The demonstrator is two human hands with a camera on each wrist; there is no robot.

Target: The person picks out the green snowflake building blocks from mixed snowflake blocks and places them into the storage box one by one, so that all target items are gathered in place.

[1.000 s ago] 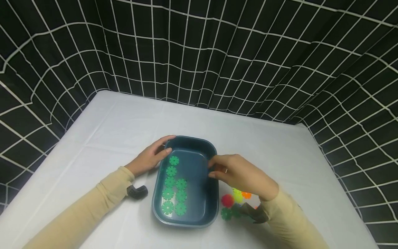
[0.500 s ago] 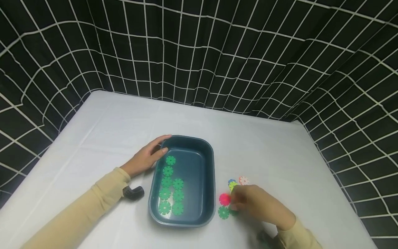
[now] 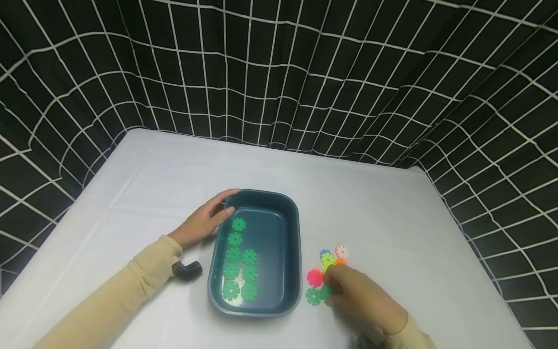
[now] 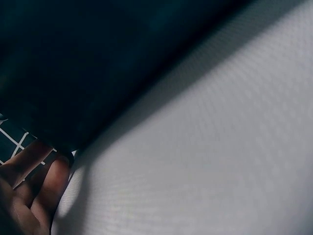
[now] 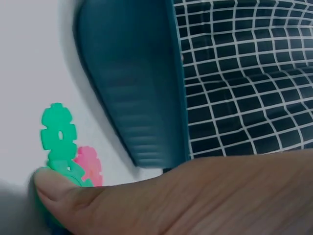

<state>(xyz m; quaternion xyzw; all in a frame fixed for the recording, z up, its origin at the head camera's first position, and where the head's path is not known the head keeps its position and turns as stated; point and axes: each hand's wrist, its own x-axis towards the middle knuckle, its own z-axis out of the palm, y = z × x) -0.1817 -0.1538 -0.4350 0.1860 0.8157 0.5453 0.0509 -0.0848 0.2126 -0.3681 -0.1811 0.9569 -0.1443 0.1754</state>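
Observation:
A dark teal tray (image 3: 291, 252) sits on the white table, with several notched green discs (image 3: 233, 254) in two columns on its left side. My left hand (image 3: 201, 224) holds the tray's far left rim, thumb over the edge and fingers along the outer wall; in the left wrist view its fingers (image 4: 56, 178) touch the tray's underside edge. Right of the tray, my right hand (image 3: 364, 298) is low over loose discs, its thumb and fingers around a green disc (image 3: 325, 292). In the right wrist view the thumb (image 5: 58, 188) overlaps green pieces; the other fingers are hidden.
Beside the right hand lie a pink disc (image 3: 315, 277), a yellow disc (image 3: 327, 260), a white disc (image 3: 342, 252), an orange disc (image 3: 340, 262), a blue disc (image 3: 324, 253) and another green disc. A black strap piece (image 3: 187, 270) shows under the left wrist. A gridded black curtain (image 3: 261, 72) hangs behind.
My right hand has moved from above the tray's right rim down to the loose discs on the right, and closed around a green one. The left hand stays at the rim.

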